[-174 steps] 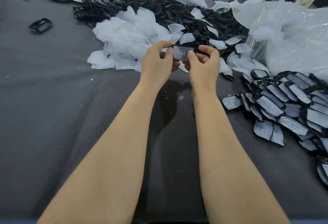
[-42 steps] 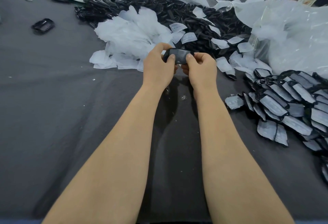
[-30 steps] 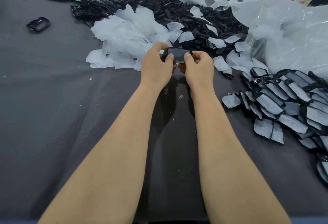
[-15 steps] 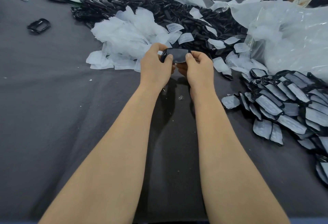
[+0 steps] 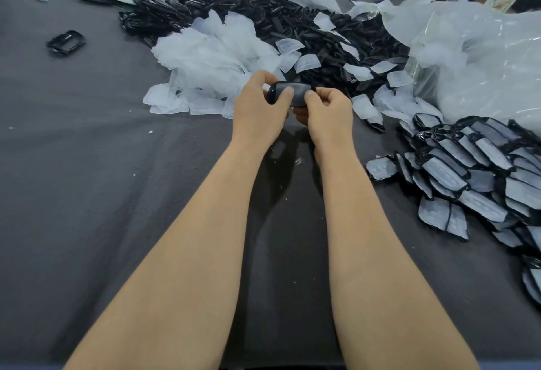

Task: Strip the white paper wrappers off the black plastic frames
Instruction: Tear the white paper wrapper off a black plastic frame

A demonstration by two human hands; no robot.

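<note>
Head view: black plastic frame (image 5: 289, 93) held above the dark table (image 5: 87, 179).
Left hand (image 5: 259, 112): fingers clamped on frame's left end.
Right hand (image 5: 329, 112): fingers pinching its right end.
Stripped wrappers (image 5: 210, 59): heaped just beyond.

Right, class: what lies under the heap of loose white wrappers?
The heap of white wrappers rests on the grey cloth in front and overlaps the bare black frames behind. Beneath its middle is covered.

On the table (image 5: 87, 194), the wrapper heap (image 5: 210, 56) lies centre-left, bare frames (image 5: 248, 3) behind it, wrapped frames (image 5: 483, 170) right.
</note>
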